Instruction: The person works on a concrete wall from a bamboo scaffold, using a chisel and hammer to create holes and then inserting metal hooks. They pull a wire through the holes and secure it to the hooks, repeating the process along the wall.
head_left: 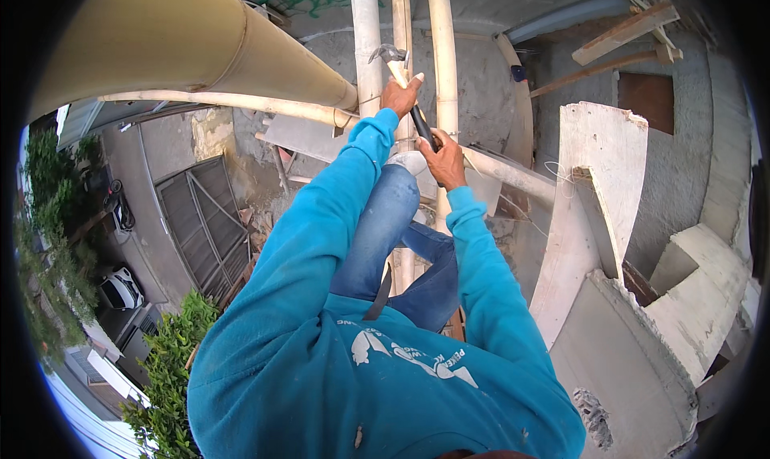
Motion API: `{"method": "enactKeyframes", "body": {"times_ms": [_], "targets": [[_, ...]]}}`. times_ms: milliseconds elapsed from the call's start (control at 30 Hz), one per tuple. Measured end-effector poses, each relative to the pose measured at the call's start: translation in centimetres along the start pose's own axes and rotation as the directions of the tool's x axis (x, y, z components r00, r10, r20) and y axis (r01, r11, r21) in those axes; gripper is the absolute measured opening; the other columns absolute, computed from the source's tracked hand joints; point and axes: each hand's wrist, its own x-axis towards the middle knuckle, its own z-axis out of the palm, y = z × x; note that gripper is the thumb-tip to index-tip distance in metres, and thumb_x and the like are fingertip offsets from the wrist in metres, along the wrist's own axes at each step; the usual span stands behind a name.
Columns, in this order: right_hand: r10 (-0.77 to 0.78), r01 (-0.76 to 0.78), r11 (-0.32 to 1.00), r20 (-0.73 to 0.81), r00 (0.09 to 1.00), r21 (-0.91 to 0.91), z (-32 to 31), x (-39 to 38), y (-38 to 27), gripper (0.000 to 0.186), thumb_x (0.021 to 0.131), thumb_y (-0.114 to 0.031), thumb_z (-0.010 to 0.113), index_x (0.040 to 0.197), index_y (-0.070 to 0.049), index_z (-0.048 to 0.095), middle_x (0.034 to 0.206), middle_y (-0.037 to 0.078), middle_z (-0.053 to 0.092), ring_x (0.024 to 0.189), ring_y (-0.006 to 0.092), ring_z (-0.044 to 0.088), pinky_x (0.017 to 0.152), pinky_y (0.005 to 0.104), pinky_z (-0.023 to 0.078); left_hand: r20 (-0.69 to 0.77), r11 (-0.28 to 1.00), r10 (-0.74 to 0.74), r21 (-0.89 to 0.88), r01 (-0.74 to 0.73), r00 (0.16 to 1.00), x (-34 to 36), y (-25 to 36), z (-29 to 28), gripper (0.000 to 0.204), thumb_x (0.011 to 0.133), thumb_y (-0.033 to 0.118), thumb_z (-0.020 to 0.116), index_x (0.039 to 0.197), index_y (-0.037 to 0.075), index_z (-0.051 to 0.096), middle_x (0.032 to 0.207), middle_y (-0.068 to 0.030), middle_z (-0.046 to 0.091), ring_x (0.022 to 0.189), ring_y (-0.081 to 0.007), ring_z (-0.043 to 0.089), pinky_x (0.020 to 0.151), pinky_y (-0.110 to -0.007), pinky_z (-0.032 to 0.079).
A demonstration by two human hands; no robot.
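Both of my hands are on a claw hammer (421, 125) with a dark metal head, a pale upper handle and a black lower grip. My left hand (399, 98) closes round the handle just below the head, its thumb pointing up. Lower down, my right hand (444, 161) wraps the black grip. The hammer's head lies in front of upright bamboo poles, one pale grey (366, 34) and one yellowish (443, 66), with a narrower pole (401, 16) between them. My blue jeans (377, 214) show my legs against the poles.
A thick bamboo pole (184, 38) looms close at upper left. Crosswise bamboo (513, 175) runs beside my right hand. To the right stand a whitish board (597, 162) with thin wire and a rough concrete ledge (634, 363). Ground and a metal gate (204, 222) lie far below.
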Motion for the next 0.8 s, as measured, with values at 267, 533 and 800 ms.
{"method": "enactKeyframes", "body": {"times_ms": [267, 533, 800], "targets": [[-0.212, 0.212, 0.933, 0.031, 0.977, -0.29, 4.8, 6.8, 9.1, 0.04, 0.078, -0.025, 0.069, 0.11, -0.001, 0.061, 0.098, 0.018, 0.065, 0.091, 0.0361, 0.063, 0.08, 0.0444, 0.049, 0.229, 0.792, -0.162, 0.611, -0.012, 0.96, 2.5, -15.1, -2.2, 0.078, 0.081, 0.065, 0.053, 0.11, -0.007, 0.06, 0.102, -0.0261, 0.064, 0.096, -0.0367, 0.063, 0.083, -0.045, 0.049], [-0.417, 0.444, 0.773, 0.163, 0.894, -0.453, 10.3, 13.6, 19.0, 0.039, 0.08, -0.023, 0.069, 0.114, -0.005, 0.06, 0.102, 0.011, 0.061, 0.096, 0.0297, 0.055, 0.079, 0.043, 0.044, 0.465, 0.618, 0.258, 0.594, -0.515, 0.847, 1.1, -26.0, 2.4, 0.034, 0.084, 0.023, 0.062, 0.113, 0.008, 0.057, 0.116, -0.0153, 0.061, 0.107, -0.0345, 0.058, 0.089, -0.045, 0.048], [-0.352, 0.397, 0.704, 0.196, 0.915, -0.589, 12.9, 16.9, 23.8, 0.045, 0.081, -0.017, 0.067, 0.124, -0.011, 0.056, 0.099, 0.006, 0.057, 0.097, 0.0249, 0.052, 0.083, 0.0412, 0.038, 0.559, 0.545, 0.222, 0.609, -0.577, 0.799, 5.0, -29.9, 8.1, 0.028, 0.077, 0.008, 0.058, 0.105, 0.003, 0.056, 0.103, -0.0204, 0.06, 0.095, -0.0367, 0.062, 0.082, -0.046, 0.05]]}}
